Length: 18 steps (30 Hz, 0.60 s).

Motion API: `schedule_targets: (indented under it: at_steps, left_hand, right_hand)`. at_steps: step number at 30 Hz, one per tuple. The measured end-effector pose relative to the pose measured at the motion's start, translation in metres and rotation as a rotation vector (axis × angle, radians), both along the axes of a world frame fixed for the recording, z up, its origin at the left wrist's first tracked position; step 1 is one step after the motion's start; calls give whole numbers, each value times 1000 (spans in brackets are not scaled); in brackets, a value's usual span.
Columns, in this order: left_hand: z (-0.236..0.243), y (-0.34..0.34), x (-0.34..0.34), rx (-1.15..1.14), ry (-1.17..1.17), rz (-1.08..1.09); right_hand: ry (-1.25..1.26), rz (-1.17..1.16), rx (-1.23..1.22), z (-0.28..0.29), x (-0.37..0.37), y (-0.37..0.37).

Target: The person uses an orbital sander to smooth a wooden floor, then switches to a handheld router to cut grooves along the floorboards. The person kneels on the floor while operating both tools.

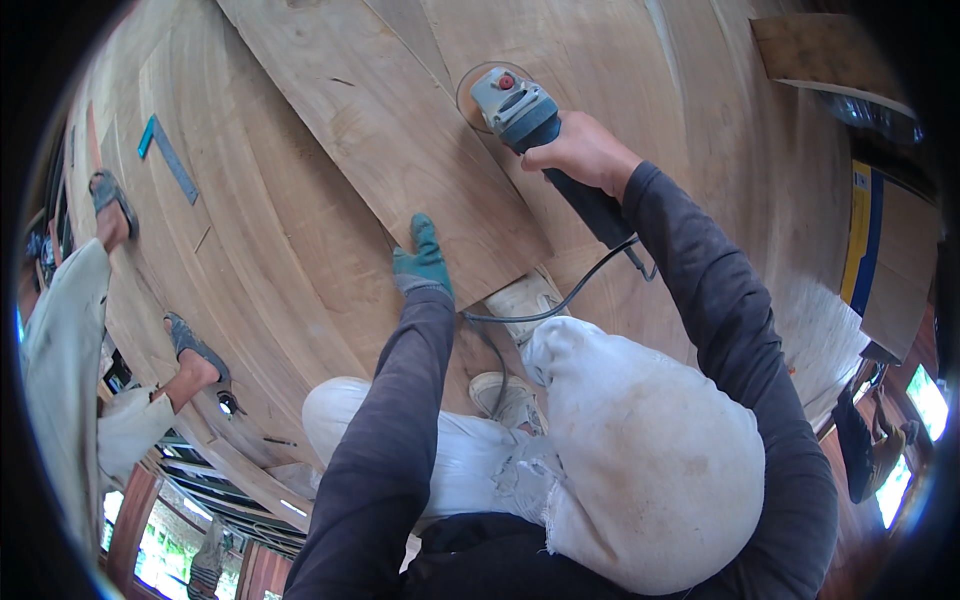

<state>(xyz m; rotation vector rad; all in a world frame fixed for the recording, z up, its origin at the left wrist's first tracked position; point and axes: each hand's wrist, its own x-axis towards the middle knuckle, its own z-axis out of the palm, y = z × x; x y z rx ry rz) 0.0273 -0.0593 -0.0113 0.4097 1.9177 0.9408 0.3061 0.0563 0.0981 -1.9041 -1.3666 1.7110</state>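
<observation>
My right hand (575,150) is bare and wrapped round a grey and black angle grinder (515,108). The grinder's round disc sits at the right long edge of a wooden board (370,150); whether it touches the wood I cannot tell. My left hand (423,262), in a teal glove, lies on the board's lower left corner area with fingers stretched out. A dark power cable (545,312) loops from the grinder past my white-clad knee. The board rests on broad wooden planks (230,120), and my shoe (495,395) shows beneath it.
At left, another person's sandalled feet (195,350) and pale trouser legs stand on the planks, near a metal square (172,160). At right lie a cardboard piece (895,270) with yellow and blue stripes and a brown board (820,50). Bright windows show along the lower rim.
</observation>
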Motion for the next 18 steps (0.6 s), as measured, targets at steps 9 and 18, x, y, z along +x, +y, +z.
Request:
schedule_targets:
  at_steps: [9, 18]
  left_hand:
    - [0, -11, -1, -77, 136, -97]
    - [7, -27, 7, -79, 122, -84]
  right_hand:
    - [-10, -2, 4, -1, 0, 0]
    - [-43, 20, 3, -2, 3, -5]
